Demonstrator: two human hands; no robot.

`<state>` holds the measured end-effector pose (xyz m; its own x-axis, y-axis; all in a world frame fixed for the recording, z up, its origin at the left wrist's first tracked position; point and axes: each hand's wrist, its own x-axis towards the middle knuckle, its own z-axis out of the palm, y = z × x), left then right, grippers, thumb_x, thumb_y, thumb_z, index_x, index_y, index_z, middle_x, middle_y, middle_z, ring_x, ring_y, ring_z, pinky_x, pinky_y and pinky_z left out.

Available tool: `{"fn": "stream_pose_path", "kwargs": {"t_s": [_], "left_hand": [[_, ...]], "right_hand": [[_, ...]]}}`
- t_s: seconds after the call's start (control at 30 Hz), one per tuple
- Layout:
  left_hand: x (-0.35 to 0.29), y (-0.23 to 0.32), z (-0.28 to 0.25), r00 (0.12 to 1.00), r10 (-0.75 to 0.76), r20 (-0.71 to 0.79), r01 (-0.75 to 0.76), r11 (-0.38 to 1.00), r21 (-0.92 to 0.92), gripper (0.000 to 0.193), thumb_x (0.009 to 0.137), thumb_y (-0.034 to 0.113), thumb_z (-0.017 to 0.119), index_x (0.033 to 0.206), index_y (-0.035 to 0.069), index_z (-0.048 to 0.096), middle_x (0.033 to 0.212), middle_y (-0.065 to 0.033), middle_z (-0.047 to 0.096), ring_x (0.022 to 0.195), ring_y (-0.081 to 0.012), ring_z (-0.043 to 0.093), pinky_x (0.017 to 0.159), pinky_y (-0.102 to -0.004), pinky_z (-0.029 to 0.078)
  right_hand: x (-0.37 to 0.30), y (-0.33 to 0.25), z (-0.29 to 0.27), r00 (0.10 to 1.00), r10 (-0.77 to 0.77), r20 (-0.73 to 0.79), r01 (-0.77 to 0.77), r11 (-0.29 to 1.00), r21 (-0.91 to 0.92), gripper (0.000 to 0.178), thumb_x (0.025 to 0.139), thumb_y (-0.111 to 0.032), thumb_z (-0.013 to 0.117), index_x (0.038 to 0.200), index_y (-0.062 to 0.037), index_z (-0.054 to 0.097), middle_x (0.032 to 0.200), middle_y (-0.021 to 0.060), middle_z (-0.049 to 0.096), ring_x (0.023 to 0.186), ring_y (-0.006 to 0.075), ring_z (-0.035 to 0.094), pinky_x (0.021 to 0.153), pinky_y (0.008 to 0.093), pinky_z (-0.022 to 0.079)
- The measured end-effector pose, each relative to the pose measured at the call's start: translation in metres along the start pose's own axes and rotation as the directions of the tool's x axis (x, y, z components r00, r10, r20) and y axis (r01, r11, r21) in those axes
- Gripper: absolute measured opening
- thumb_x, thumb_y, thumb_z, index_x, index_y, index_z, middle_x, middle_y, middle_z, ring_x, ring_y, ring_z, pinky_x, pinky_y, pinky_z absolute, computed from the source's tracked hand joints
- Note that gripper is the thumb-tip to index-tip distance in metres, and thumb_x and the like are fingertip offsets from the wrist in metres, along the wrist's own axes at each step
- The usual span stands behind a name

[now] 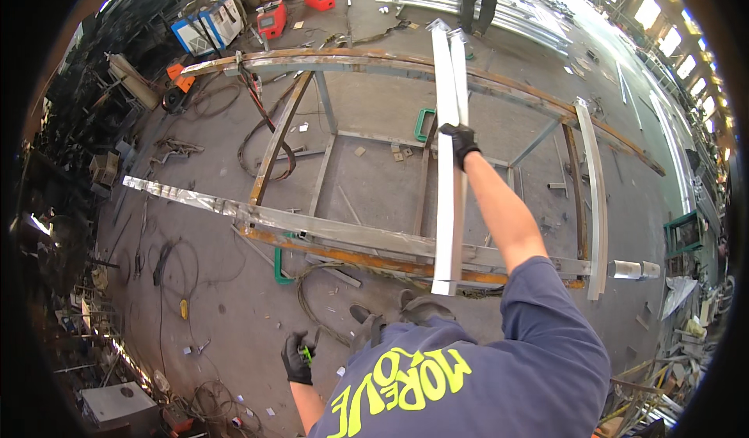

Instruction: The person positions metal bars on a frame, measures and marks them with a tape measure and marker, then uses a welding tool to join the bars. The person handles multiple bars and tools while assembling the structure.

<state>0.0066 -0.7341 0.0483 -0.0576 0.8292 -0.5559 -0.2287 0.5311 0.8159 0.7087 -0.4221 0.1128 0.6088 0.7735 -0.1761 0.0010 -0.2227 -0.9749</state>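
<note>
My right hand (462,142), in a black glove, is closed around the edge of a long pale metal bar (445,204). A second bar (459,71) lies close along its far part. Both lie crosswise over a low frame of rusty beams (351,255) and grey square tubes. Near my body, off the frame, my left hand (298,358), also black-gloved, is closed on a small bright green object (307,352) whose kind I cannot make out. Another metal bar (594,196) crosses the frame on the right, and a long grey tube (312,223) runs along its near side.
Green stands (282,265) show under the frame. Cables (269,138) hang over its left part and coil on the floor. Red machines (271,21) and a blue-white machine (209,26) stand far left. A person (480,1) stands at the back beside stacked metal profiles (523,21).
</note>
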Motion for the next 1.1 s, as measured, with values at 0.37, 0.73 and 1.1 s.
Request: {"fn": "stream_pose_path", "kwargs": {"t_s": [0.37, 0.73, 1.1], "left_hand": [[-0.002, -0.102, -0.1, 0.897, -0.284, -0.338, 0.427, 0.756, 0.497, 0.018, 0.091, 0.016, 0.057, 0.092, 0.01, 0.074, 0.084, -0.0148, 0.073, 0.074, -0.033, 0.07, 0.066, -0.0469, 0.054], [0.046, -0.055, -0.057, 0.932, -0.29, -0.218, 0.362, 0.784, 0.505, 0.023, 0.094, 0.023, 0.059, 0.092, 0.006, 0.074, 0.073, -0.0127, 0.069, 0.061, -0.0275, 0.066, 0.057, -0.0411, 0.051], [0.103, 0.022, -0.165, 0.977, -0.131, -0.171, 0.201, 0.836, 0.51, 0.032, 0.096, 0.03, 0.06, 0.092, 0.002, 0.074, 0.063, -0.0106, 0.065, 0.048, -0.0221, 0.061, 0.047, -0.0353, 0.049]], "right_hand": [[0.005, 0.061, 0.185, 0.968, 0.142, -0.206, -0.247, 0.673, -0.697, 0.119, 0.068, -0.063, 0.088, 0.164, -0.0161, 0.037, 0.174, 0.0204, 0.019, 0.155, 0.0382, 0.034, 0.121, 0.0475, 0.041], [-0.063, 0.184, 0.142, 0.981, 0.127, 0.149, -0.149, 0.978, 0.148, 0.125, 0.082, -0.048, 0.089, 0.169, -0.0031, 0.011, 0.156, 0.0232, 0.052, 0.146, 0.0298, 0.048, 0.121, 0.0391, 0.038], [-0.097, 0.134, 0.12, 0.963, 0.185, -0.198, -0.244, 0.909, -0.339, 0.11, 0.079, -0.042, 0.09, 0.163, -0.0014, 0.03, 0.158, 0.0263, 0.048, 0.147, 0.0383, 0.047, 0.121, 0.0445, 0.039]]}}
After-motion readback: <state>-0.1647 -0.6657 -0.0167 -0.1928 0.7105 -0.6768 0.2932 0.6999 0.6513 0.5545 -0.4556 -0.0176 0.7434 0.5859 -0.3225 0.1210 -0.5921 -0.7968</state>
